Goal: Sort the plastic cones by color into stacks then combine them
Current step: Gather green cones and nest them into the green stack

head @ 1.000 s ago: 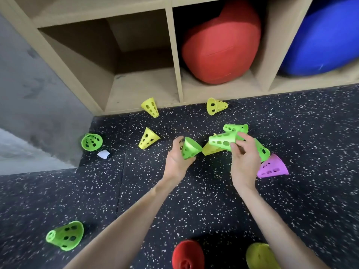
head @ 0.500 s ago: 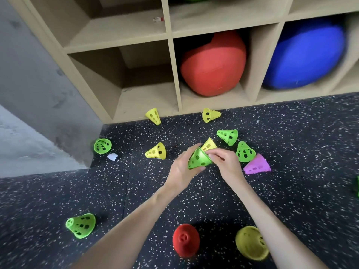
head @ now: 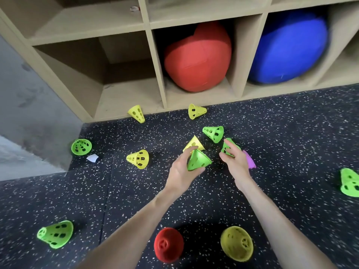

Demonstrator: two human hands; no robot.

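Note:
My left hand (head: 179,171) holds a green cone stack (head: 198,160) above the floor. My right hand (head: 234,162) hovers beside it with spread fingers, just in front of a green cone (head: 226,147) and a purple cone (head: 249,162). A yellow cone (head: 195,143) lies behind the held stack, and another green cone (head: 213,133) beyond it. More yellow cones lie at the middle left (head: 138,158), by the shelf (head: 136,113) and by the shelf further right (head: 195,111). Green cones lie far left (head: 81,146), near left (head: 55,233) and far right (head: 349,182). A red cone (head: 168,244) and a yellow cone (head: 237,243) sit near me.
A wooden cubby shelf (head: 155,55) stands at the back, holding a red ball (head: 197,59) and a blue ball (head: 287,49). A grey wall (head: 29,94) closes the left side. A small white scrap (head: 92,158) lies on the speckled black floor (head: 291,133).
My right hand pushed its green cone onto the one in my left hand, then let go and moved right toward the green cone on the floor. The camera view tilted up.

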